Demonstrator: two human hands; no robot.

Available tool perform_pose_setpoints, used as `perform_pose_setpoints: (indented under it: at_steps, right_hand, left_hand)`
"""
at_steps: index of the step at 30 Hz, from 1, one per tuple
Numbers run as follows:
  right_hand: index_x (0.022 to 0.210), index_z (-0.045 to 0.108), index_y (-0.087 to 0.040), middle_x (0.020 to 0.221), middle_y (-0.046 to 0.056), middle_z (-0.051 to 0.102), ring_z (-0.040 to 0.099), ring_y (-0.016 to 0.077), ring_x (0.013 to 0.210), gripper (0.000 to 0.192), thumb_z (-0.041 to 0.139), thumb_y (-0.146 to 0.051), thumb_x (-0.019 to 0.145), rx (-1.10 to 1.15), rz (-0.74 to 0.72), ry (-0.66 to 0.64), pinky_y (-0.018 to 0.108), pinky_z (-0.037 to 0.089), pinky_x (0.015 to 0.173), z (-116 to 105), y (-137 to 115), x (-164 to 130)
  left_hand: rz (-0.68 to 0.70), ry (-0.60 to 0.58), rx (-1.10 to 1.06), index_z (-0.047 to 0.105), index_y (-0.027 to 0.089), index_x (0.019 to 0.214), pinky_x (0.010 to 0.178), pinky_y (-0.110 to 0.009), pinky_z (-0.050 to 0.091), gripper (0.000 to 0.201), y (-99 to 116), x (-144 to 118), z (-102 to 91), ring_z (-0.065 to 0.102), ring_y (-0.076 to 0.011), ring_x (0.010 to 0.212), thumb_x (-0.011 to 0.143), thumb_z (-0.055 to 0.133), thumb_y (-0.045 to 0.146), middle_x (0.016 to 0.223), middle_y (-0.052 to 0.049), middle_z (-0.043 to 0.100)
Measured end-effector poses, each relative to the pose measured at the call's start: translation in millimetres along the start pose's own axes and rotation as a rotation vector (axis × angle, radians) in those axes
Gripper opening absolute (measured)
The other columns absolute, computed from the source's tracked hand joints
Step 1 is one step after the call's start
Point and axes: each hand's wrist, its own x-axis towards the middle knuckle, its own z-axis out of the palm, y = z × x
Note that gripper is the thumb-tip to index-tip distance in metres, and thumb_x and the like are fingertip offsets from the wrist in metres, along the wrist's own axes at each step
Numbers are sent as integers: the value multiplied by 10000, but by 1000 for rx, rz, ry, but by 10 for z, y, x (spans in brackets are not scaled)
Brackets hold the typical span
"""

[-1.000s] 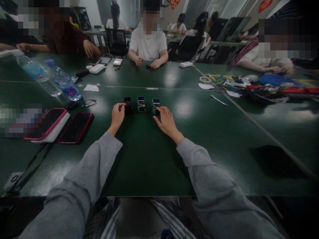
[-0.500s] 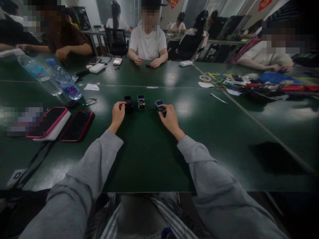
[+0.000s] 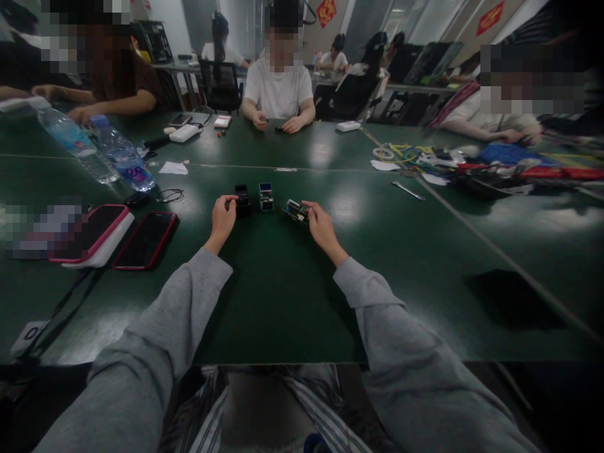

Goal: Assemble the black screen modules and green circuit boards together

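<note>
My left hand (image 3: 223, 217) is closed at the left side of a small black case (image 3: 241, 202), its fingertips on the case's edge. To the right of that case, a little electronic module with a small screen (image 3: 266, 196) stands upright, touched by neither hand. My right hand (image 3: 322, 228) pinches a small circuit board (image 3: 296, 212) by its right end, between thumb and fingers. The board is tilted, with its components showing. Whether it rests on the table or hangs just above it, I cannot tell.
Two phones (image 3: 147, 240) and two water bottles (image 3: 123, 154) are on the left. A wrench (image 3: 408, 190) lies to the right, before a heap of cables (image 3: 453, 160). A dark flat patch (image 3: 516, 299) is at far right. Co-workers sit across the green table (image 3: 283, 302).
My right hand has turned the circuit board, so its screen no longer faces me and its component side shows. My left hand stays at the black case.
</note>
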Motion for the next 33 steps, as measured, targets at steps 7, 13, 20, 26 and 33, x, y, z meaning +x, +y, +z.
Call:
perform_pose_setpoints:
  at_steps: [7,13,20,26,33]
  right_hand:
    - [1225,617,-206,1034,118,682,612,291,989,546,405,-647,981,-24,21,16,469,496,913,31,47,5]
    - [1208,639,-176,1087,156,677,608,317,1013,529,566,-603,905,-119,-60,-15,494,503,908,28,-38,-20]
    - [1094,682,-216,1129,113,708,647,291,1057,534,516,-687,906,110,129,-2,475,503,950,34,111,50]
    - [1027,668,-203,1013,119,700,640,281,995,635,421,-777,912,80,94,135,474,500,942,39,133,81]
    - [1267,603,-216,1227,141,640,575,313,1171,509,597,-589,921,-127,-84,98,521,456,1046,32,64,15]
  left_hand:
    - [3,6,16,658,201,1012,988,-380,488,175,-29,15,13,617,-211,1082,949,501,156,1107,-77,665]
    - [22,16,13,655,205,1009,982,-378,495,164,-55,18,22,615,-208,1087,952,508,161,1102,-74,661]
    - [35,27,10,653,212,994,994,-399,499,161,-89,36,38,610,-213,1101,947,516,141,1076,-61,655]
    - [61,27,4,653,215,1003,961,-376,509,167,-149,59,48,621,-203,1057,945,514,141,1064,-61,661]
    - [79,33,29,661,210,1007,961,-370,494,166,-175,83,51,617,-195,1007,941,518,156,1062,-66,669]
